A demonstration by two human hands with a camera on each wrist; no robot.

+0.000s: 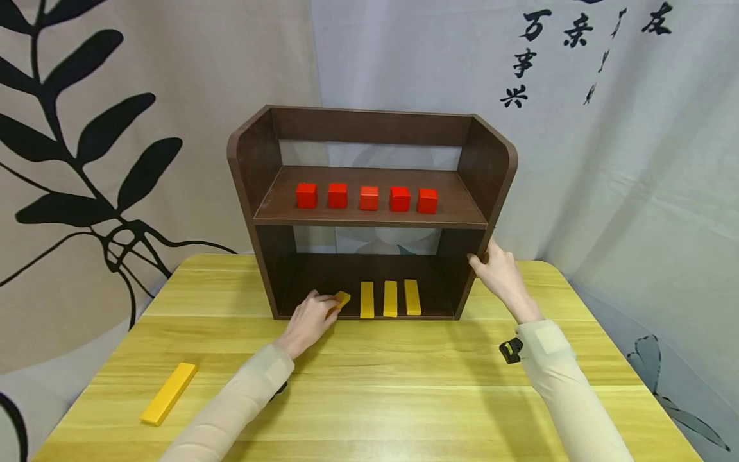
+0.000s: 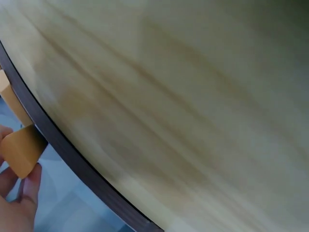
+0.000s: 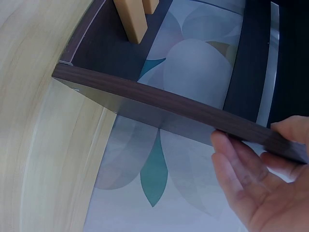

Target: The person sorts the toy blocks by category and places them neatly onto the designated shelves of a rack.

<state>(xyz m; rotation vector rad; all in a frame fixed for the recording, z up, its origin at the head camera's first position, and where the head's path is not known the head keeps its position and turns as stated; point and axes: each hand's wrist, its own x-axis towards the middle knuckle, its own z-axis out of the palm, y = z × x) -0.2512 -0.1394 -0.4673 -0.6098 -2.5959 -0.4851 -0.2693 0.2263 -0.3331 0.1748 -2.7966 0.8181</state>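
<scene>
A brown two-tier shelf (image 1: 369,223) stands on the table. My left hand (image 1: 308,319) pinches a yellow block (image 1: 343,299) at the front left of the lower tier, and the block is tilted. In the left wrist view, the fingers and thumb hold this block (image 2: 21,152) beside the dark front edge. Just right of it, three yellow blocks (image 1: 390,299) stand upright in a row. My right hand (image 1: 501,273) grips the shelf's right side panel (image 1: 487,192). The right wrist view shows the thumb and fingers (image 3: 241,169) on opposite faces of that panel's edge (image 3: 159,99).
On the upper tier, several red cubes (image 1: 369,198) sit in a row. Another yellow block (image 1: 169,394) lies flat on the wooden table (image 1: 404,398) at the front left. Behind the table hangs a printed curtain (image 1: 577,160).
</scene>
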